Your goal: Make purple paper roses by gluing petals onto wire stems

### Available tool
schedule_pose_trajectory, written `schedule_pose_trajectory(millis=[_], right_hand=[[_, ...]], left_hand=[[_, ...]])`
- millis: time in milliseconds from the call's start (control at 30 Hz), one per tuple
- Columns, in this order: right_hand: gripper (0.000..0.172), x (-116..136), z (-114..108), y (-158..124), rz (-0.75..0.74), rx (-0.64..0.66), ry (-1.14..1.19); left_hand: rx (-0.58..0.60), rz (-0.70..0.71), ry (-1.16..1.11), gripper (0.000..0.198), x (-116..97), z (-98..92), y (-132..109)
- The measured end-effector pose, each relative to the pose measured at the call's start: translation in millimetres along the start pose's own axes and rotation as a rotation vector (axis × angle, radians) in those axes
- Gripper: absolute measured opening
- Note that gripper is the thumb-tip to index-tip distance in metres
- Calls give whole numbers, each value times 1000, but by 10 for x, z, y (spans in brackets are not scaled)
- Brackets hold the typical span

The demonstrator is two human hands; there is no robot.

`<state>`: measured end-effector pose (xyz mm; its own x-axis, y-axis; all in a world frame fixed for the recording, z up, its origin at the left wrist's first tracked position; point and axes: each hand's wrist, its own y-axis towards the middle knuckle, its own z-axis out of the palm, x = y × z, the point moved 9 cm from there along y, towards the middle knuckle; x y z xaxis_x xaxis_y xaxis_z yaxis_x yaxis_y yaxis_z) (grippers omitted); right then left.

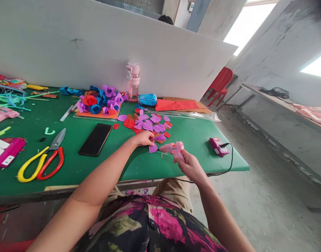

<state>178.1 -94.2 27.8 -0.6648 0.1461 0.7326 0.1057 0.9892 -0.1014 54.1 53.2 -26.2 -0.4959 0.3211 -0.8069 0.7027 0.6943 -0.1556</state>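
My right hand (pixel 187 163) is wrapped round the handle of a pink glue gun (pixel 173 148), whose nozzle points left. The nozzle tip is at a small purple paper petal (pixel 152 148). My left hand (pixel 145 138) pinches the upper edge of that petal, fingertips together. Behind my left hand lies a loose heap of purple, red and brown petals (pixel 147 125) on the green table (pixel 134 168). Farther back left, finished paper flowers (pixel 96 99) in purple, blue and red are bunched on an orange sheet.
Left of my hands lie a black phone (pixel 95 139) and scissors (pixel 54 150). A pink bottle (pixel 133 82), a blue packet (pixel 147 99) and red paper (pixel 176 104) line the back. A magenta power socket (pixel 218 147) with a black cord sits at the right.
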Motion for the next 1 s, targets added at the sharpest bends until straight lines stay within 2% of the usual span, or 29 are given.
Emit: schedule_pose_trajectory(millis=[100, 167, 267, 367, 467, 533, 600, 800, 867, 933, 1000], right_hand=[[34, -75, 14, -29, 93, 81, 335], [36, -124, -16, -29, 124, 88, 481], [38, -298, -149, 53, 142, 11, 583], [39, -601, -317, 239, 177, -94, 626], [34, -882, -499, 466, 214, -198, 461], [31, -969, -597, 603, 217, -234, 206], [28, -1002, -659, 704, 207, -259, 69], [35, -995, -817, 729, 157, -340, -128], [36, -968, -886, 667, 161, -406, -231], [37, -873, -948, 598, 149, -528, -307], [38, -707, -895, 587, 78, -591, -248]], left_hand=[[28, 4, -77, 27, -8, 4, -13], [56, -8, -146, 26, 1, 8, -29], [113, -79, -251, 27, 69, 18, -66], [158, -113, -371, 31, 92, -4, -108], [124, -50, -494, 33, 27, -137, -137], [79, -38, -553, 35, 15, -249, -159], [26, -39, -579, 38, 22, -367, -186], [-83, -46, -599, 41, 46, -601, -281], [-93, -43, -601, 41, 48, -616, -296], [-94, -39, -592, 40, 49, -601, -294], [-92, -34, -572, 39, 47, -569, -280]])
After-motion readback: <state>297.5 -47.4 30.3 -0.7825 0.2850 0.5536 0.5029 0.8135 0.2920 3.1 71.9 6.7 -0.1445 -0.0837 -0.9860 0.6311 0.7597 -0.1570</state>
